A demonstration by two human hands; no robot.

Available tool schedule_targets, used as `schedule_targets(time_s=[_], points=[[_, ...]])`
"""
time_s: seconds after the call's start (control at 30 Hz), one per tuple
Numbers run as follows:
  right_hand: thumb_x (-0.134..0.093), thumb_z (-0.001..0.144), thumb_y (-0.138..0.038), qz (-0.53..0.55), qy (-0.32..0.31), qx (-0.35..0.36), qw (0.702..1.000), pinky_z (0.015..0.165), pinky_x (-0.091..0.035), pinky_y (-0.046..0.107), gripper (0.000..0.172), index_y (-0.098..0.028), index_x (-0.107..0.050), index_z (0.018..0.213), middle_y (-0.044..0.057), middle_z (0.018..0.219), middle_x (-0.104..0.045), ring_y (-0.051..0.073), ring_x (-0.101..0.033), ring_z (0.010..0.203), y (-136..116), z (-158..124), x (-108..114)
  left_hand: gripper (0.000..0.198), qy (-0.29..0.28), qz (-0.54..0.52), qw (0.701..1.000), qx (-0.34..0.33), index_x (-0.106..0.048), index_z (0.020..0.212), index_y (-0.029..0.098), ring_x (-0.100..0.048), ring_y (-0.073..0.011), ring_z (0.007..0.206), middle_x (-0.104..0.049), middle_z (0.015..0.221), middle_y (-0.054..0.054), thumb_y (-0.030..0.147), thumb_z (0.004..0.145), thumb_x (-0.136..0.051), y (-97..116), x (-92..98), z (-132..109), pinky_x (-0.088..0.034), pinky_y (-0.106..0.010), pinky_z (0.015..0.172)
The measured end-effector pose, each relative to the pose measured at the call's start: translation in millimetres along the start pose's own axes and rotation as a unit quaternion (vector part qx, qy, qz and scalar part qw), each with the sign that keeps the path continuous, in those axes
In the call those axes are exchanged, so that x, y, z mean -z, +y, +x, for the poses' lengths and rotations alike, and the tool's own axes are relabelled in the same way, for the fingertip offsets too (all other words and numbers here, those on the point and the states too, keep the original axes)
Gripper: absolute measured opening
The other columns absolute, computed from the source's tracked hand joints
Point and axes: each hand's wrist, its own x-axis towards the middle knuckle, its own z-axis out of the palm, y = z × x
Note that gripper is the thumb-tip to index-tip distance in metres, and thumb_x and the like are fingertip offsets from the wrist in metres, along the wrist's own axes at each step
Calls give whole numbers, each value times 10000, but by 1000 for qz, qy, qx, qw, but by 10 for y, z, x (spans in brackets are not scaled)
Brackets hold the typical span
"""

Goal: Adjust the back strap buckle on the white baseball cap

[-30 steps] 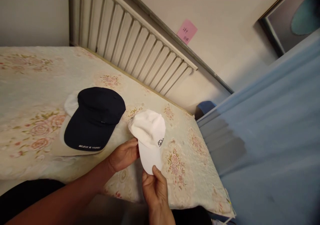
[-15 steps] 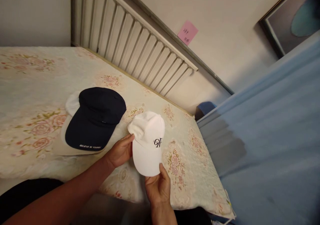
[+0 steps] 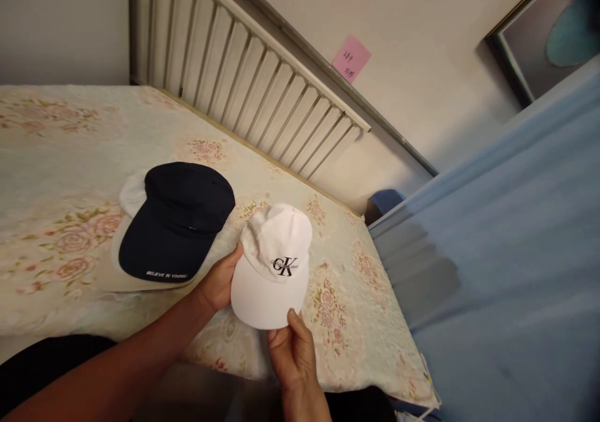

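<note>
Between my hands is a white baseball cap [image 3: 272, 297] with black lettering on its front, held above the bed with its brim toward me. My left hand [image 3: 221, 279] grips the cap's left side near where brim meets crown; part of its fingers is hidden behind the cap. At the brim's front right edge, my right hand [image 3: 294, 347] pinches with the thumb on top. To the left, a dark navy cap [image 3: 182, 203] with white print along its brim lies on a white cap [image 3: 133, 194], which shows only at its edges.
A floral bedspread [image 3: 154, 125] covers the bed beneath the caps. Behind it runs a white radiator [image 3: 255, 65] along the wall, with a pink note [image 3: 351, 58] above. A blue curtain [image 3: 506, 247] hangs on the right, and a framed picture [image 3: 539, 40] is at upper right.
The white cap in my hands has turned so its front and lettering face me more fully. Both hands have shifted slightly left with it. The other caps lie as before.
</note>
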Motion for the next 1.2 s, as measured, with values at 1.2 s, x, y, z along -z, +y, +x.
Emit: schedule_targets(time_s=[1.2], points=[[-596,735,-624,8,-34,-72,997,1070,-329,482,541,-224,-673,1090,64,1150,-686,252,-548,1185,-445,154,119,687,-60,5,985,161,-535,1257,56,-624,-334,1043,-713,1036,-156,577,812,-474,-169,-99,-189,-406,-428,962]])
